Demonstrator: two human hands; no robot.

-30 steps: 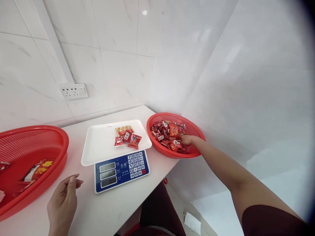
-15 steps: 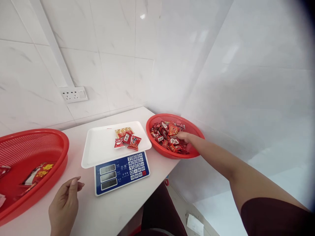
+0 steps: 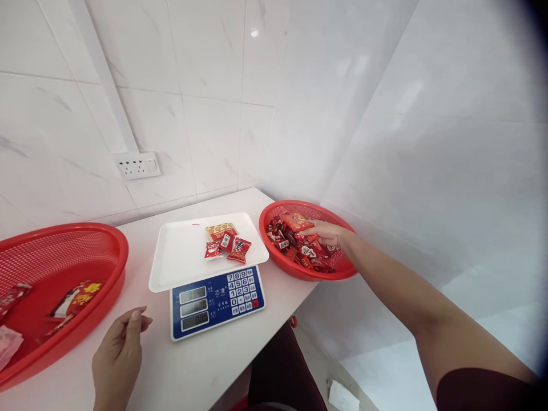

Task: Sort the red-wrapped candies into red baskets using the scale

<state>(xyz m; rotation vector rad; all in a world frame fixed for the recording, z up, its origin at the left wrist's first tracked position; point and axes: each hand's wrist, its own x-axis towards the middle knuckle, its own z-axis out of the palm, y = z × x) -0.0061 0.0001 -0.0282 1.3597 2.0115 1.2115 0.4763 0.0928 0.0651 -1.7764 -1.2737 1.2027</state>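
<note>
My right hand [image 3: 324, 233] is closed on a red snack packet [image 3: 296, 222] above the small red wrapped snacks [image 3: 309, 251] in the right red basket [image 3: 280, 264]. Loosely curled, my left hand [image 3: 122, 348] hangs over the table beside the left basket; its thumb lies against the fingers and nothing shows in it. Between the baskets, a blue scale [image 3: 218, 302] carries a white tray [image 3: 180, 251]. Several small packets lie on the tray, one of them yellow and red [image 3: 221, 232].
The left red basket [image 3: 121, 251] holds a few larger packets [image 3: 81, 298]. A white wall with a socket [image 3: 137, 166] stands behind the white table [image 3: 171, 371]. Another wall rises close at the right. White paper [image 3: 343, 396] lies on the floor.
My right hand has lifted a red packet from among the snacks and now holds it. The whole view has shifted slightly, while my left hand keeps its pose.
</note>
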